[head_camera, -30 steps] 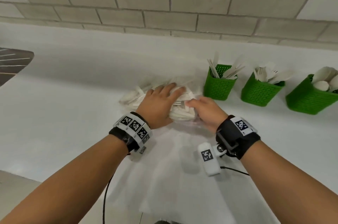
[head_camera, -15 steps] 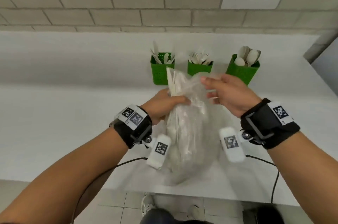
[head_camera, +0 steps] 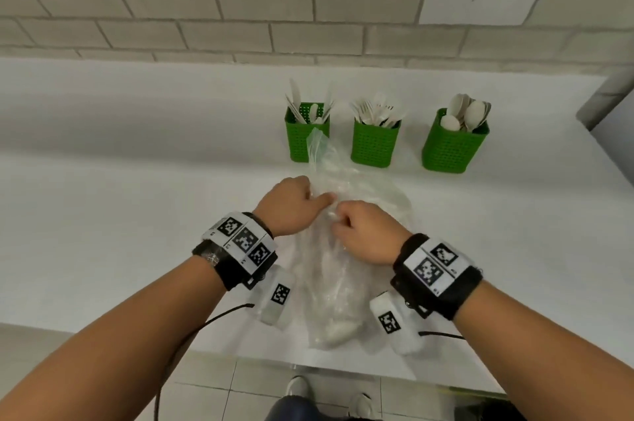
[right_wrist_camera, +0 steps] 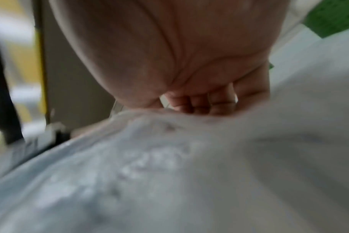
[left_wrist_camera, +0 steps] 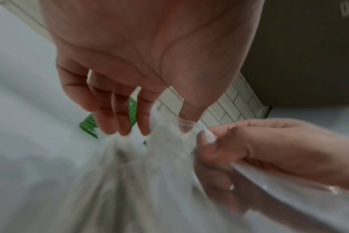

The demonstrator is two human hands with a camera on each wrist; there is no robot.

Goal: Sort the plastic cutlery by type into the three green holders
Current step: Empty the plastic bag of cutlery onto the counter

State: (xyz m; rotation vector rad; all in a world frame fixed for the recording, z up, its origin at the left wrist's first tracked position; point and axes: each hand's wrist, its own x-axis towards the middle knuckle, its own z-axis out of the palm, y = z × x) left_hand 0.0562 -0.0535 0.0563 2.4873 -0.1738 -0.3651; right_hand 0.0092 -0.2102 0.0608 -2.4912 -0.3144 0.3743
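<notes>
Your shoes [head_camera: 356, 403] stand on the tiled floor [head_camera: 212, 389] just below the counter edge, nearest the camera. On the white counter [head_camera: 103, 214], the clear plastic bag [head_camera: 343, 283] of white cutlery lies lengthwise from the near edge toward the holders; half a second ago it stood lifted between your hands, and it is now lower and slacker, its twisted top reaching the left green holder [head_camera: 306, 135]. Your left hand [head_camera: 291, 207] sits at the bag's neck, thumb and forefinger closed on the film while the other fingers [left_wrist_camera: 109, 113] hang loosely bent. Your right hand [head_camera: 363, 231] is directly beside it, nearly touching, fingers curled tight around a gathered fold of the same film; earlier it was raised with fingers extended near the bag mouth. Both wrists carry black bands [head_camera: 435, 276] with square black-and-white coded markers; no readable lettering or brand shows on them, the bag, or the holders. Beyond the bag, three holders stand in a row near the wall: the left one holds mostly knives, the middle green holder [head_camera: 374, 142] holds forks, the right green holder [head_camera: 453, 146] holds spoons. Behind them rises a pale brick wall [head_camera: 308, 8]. The right wrist view is blurred; it shows only bent fingers against the film.
</notes>
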